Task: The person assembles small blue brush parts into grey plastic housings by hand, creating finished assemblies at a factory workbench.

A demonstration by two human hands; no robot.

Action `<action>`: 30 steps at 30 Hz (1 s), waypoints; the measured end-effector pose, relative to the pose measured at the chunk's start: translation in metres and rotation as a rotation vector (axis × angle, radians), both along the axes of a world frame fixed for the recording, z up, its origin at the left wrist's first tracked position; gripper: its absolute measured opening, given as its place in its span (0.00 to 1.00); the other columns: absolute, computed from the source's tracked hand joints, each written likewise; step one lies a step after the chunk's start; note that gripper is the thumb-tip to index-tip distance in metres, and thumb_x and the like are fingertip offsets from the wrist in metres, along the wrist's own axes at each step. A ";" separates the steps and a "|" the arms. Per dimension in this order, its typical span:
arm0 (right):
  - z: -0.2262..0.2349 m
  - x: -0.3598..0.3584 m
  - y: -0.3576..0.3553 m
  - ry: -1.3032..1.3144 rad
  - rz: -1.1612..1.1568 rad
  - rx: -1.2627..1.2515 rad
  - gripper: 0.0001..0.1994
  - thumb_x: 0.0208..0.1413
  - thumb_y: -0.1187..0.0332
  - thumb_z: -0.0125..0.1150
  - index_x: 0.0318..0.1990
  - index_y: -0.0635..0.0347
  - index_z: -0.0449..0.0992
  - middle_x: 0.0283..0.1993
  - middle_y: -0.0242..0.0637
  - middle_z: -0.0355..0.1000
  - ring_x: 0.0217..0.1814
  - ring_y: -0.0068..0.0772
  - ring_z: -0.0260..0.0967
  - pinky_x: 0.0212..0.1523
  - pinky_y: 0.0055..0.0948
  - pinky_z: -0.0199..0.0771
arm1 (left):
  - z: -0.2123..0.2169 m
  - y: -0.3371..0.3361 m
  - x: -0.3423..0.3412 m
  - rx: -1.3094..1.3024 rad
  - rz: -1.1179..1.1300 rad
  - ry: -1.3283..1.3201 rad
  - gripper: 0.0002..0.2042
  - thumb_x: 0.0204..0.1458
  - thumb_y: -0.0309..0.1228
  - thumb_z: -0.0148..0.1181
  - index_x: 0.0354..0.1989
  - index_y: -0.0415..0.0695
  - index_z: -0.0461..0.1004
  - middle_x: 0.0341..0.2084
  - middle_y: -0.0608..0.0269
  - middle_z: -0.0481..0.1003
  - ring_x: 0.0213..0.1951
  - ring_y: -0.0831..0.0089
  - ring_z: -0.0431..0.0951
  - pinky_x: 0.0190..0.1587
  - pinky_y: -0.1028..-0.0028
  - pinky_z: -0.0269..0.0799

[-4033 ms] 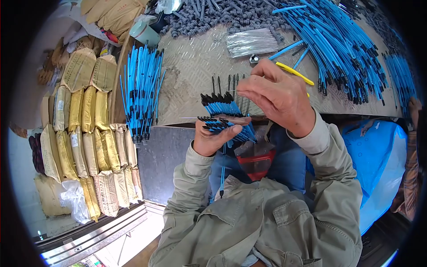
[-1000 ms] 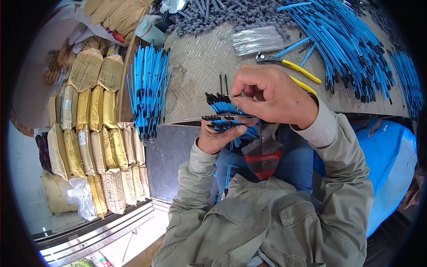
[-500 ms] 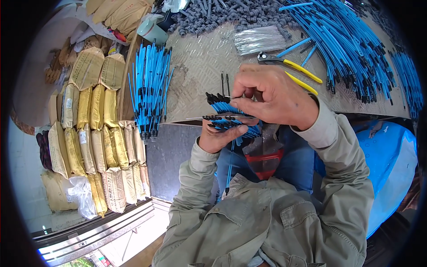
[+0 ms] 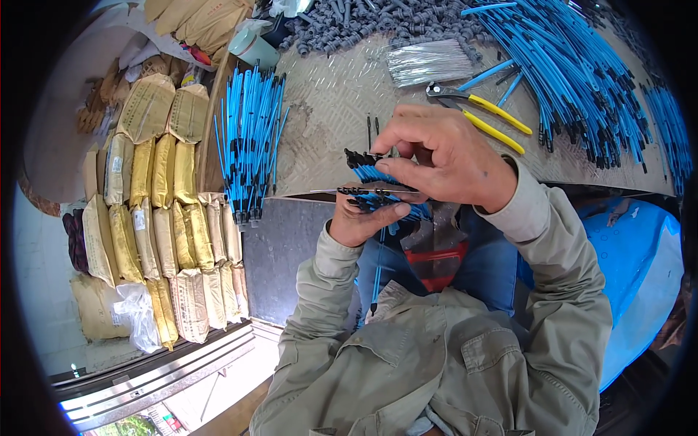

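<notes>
Cable bundle (image 4: 378, 190) stays gripped by both hands (right (image 4: 445, 161) above left (image 4: 361, 219)), barely shifted.

- Worktable (image 4: 334, 109) ahead of the person; hands held at its near edge.
- Left hand (image 4: 360, 221) under the bundle of cables (image 4: 378, 190); right hand (image 4: 447, 160) above it, touching.
- Pliers (image 4: 480, 109) on table, just beyond the right hand.
- Wire ties (image 4: 429, 62) behind the pliers.
- Cable row (image 4: 251, 142) at table's left end; cable heap (image 4: 582, 73) at right.
- Sacks (image 4: 156, 211) stacked left of table, lower down.
</notes>
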State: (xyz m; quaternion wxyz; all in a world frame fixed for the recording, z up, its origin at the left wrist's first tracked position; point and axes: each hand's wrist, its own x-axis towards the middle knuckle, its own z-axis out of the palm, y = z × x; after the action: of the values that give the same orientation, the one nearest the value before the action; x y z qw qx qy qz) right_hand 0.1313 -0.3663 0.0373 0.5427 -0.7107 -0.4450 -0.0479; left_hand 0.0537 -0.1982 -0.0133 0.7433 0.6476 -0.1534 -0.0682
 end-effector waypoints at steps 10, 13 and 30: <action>0.010 0.002 -0.001 -0.048 0.013 -0.075 0.05 0.42 0.74 0.61 0.28 0.61 0.72 0.22 0.33 0.62 0.20 0.25 0.61 0.19 0.24 0.57 | 0.002 0.000 0.000 0.058 -0.015 0.056 0.10 0.43 0.20 0.60 0.36 0.35 0.73 0.32 0.57 0.76 0.38 0.71 0.75 0.44 0.72 0.69; 0.014 0.003 -0.003 -0.090 -0.007 -0.136 0.05 0.42 0.74 0.60 0.28 0.61 0.72 0.22 0.33 0.62 0.21 0.27 0.61 0.20 0.24 0.58 | 0.006 -0.003 -0.002 -0.002 0.038 0.070 0.09 0.43 0.20 0.60 0.35 0.35 0.74 0.31 0.58 0.76 0.38 0.72 0.75 0.44 0.72 0.69; 0.011 -0.002 0.000 -0.019 0.008 -0.046 0.06 0.40 0.73 0.61 0.27 0.62 0.72 0.23 0.34 0.63 0.21 0.27 0.61 0.20 0.24 0.58 | 0.010 0.000 -0.003 0.104 -0.004 0.012 0.08 0.43 0.21 0.60 0.34 0.36 0.76 0.31 0.59 0.76 0.37 0.74 0.74 0.43 0.74 0.69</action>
State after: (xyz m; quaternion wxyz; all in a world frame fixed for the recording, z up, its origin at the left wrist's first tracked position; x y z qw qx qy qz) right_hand 0.1295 -0.3660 0.0482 0.5221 -0.7208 -0.4539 -0.0425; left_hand 0.0510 -0.1983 -0.0032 0.7092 0.6848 -0.1463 -0.0814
